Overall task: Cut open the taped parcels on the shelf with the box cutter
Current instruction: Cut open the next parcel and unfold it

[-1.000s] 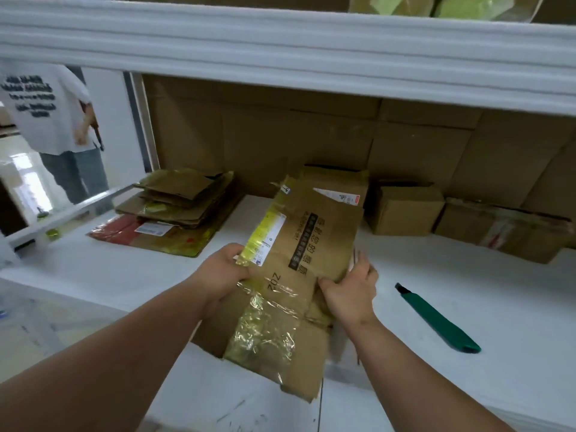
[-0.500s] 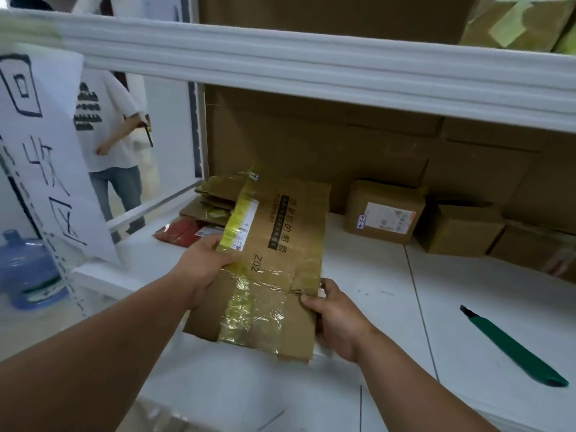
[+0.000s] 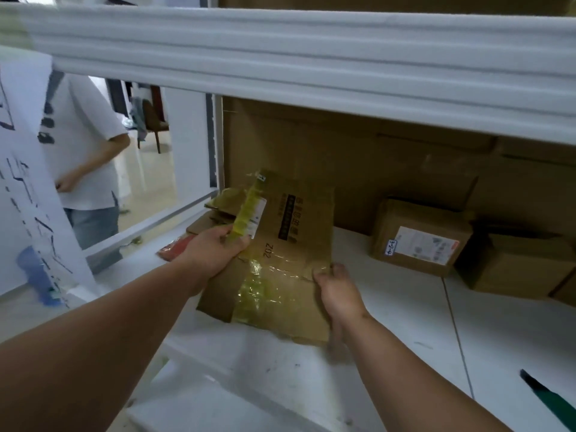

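Note:
I hold a flattened brown cardboard box with yellowish clear tape upright over the white shelf. My left hand grips its left edge by the yellow label. My right hand grips its lower right edge. The green box cutter lies on the shelf at the far right, partly cut off by the frame edge. A taped parcel with a white label stands at the back right, with a second brown parcel beside it.
A pile of flattened cardboard and a red packet lie at the shelf's left end, behind the held box. A shelf beam runs overhead. A person in a white shirt stands at the left, beyond a hanging paper sign.
Both hands have carried the flattened box to the left, towards the pile. The view has swung left, so the box cutter now sits at the far right edge.

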